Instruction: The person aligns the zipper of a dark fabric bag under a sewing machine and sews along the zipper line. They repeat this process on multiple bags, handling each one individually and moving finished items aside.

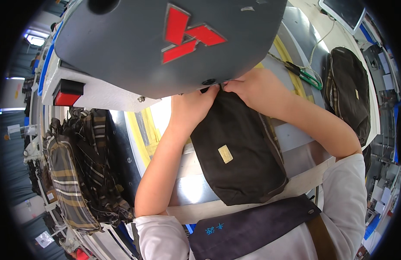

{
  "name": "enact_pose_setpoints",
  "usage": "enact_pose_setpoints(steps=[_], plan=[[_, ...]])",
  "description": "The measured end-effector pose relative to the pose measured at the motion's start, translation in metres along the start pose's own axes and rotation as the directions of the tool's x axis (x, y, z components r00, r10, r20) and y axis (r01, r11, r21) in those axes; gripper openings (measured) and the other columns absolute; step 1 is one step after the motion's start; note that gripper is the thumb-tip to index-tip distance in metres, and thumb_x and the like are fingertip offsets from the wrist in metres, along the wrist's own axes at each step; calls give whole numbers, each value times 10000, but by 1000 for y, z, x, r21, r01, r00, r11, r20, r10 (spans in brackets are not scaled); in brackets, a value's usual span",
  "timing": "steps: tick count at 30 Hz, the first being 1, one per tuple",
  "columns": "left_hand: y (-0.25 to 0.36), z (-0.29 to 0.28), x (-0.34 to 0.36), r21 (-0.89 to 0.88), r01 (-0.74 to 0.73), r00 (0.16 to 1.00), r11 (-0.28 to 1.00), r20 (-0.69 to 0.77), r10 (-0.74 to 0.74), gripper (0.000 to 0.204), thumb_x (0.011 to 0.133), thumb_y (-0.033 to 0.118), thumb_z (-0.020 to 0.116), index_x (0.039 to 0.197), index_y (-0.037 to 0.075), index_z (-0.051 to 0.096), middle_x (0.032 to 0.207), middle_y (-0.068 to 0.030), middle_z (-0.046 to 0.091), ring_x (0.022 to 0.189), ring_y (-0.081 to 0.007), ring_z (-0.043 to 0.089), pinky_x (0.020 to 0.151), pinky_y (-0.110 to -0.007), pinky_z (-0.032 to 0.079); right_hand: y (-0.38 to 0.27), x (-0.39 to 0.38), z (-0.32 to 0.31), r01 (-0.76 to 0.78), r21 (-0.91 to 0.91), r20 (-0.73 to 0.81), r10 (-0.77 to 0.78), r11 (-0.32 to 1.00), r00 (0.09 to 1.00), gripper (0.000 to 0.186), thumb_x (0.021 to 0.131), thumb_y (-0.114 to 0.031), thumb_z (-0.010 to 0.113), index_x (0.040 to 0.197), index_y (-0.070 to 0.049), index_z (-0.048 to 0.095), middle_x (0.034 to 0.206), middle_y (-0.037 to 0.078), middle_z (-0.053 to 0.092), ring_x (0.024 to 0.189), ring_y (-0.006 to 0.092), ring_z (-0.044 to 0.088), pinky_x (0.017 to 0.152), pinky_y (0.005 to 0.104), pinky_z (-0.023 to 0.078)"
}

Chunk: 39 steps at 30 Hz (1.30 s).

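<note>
A dark brown fabric pouch [237, 160] with a metal zipper along its right side and a small cream patch lies over the metal work plate. Its far end reaches under the big grey head of a sewing machine [135, 47]. My left hand [192, 106] pinches the left of that far edge, fingertips partly hidden beneath the machine head. From the right, my right hand [257, 89] grips the same edge between thumb and fingers, close to the left fingertips. The needle area is hidden by the machine head.
Green-handled thread snips [310, 79] lie right of the machine. Beyond them stands another dark zippered pouch [348, 93]. Plaid fabric bags [77, 173] are piled at the left. A red and black switch [68, 93] sits on the machine's white side, and yellow tape [148, 130] marks the plate.
</note>
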<state>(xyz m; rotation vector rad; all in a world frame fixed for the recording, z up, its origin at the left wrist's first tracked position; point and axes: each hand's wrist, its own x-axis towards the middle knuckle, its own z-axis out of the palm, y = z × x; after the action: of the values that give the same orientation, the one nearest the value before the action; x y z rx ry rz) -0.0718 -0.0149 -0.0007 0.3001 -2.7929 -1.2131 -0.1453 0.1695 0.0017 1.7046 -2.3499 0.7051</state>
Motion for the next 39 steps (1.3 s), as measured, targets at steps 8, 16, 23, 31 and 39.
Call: enact_pose_setpoints(steps=[8, 16, 23, 31, 39], plan=[[-13, 7, 0, 42, -112, 988, 993, -102, 115, 331, 878, 315, 678, 1023, 17, 668, 945, -111, 710, 884, -265, 669, 800, -346, 493, 5, -4, 8, 95, -12, -64, -96, 995, 993, 145, 741, -26, 603, 884, -40, 629, 953, 34, 552, 901, 212, 596, 719, 332, 540], [-10, 4, -4, 147, -178, 964, 973, -170, 202, 285, 869, 267, 690, 1019, 26, 669, 893, -129, 693, 886, -310, 647, 782, -367, 490, -4, -1, 1, 148, -178, 2, -150, 973, 989, 142, 778, -73, 577, 910, -56, 628, 931, 27, 535, 877, 191, 582, 673, 311, 542], [0, 0, -41, 346, -512, 826, 787, -53, 561, 338, 782, 162, 726, 1068, 6, 639, 1121, -118, 640, 1028, -302, 604, 863, -381, 488, -3, -5, 7, 73, -101, -52, -79, 992, 996, 135, 794, -72, 574, 918, -67, 626, 976, 31, 555, 915, 197, 586, 672, 338, 535], [0, -6, -38, 288, -537, 833, 793, 34, 552, 396, 749, 161, 716, 1090, -14, 613, 1151, -135, 608, 1046, -314, 590, 892, -392, 487, -7, 3, -1, -463, 253, -6, 480, 849, 877, 104, 793, -91, 636, 893, -60, 634, 820, 52, 640, 755, 218, 646, 647, 356, 518], [-1, -7, -37, 298, -542, 834, 786, 76, 546, 398, 736, 130, 703, 1101, 4, 604, 1220, -101, 607, 1062, -303, 590, 923, -391, 468, 4, 10, -1, -550, 432, 145, 546, 715, 825, 113, 773, -87, 627, 880, -56, 646, 698, 38, 612, 648, 166, 602, 609, 310, 482]])
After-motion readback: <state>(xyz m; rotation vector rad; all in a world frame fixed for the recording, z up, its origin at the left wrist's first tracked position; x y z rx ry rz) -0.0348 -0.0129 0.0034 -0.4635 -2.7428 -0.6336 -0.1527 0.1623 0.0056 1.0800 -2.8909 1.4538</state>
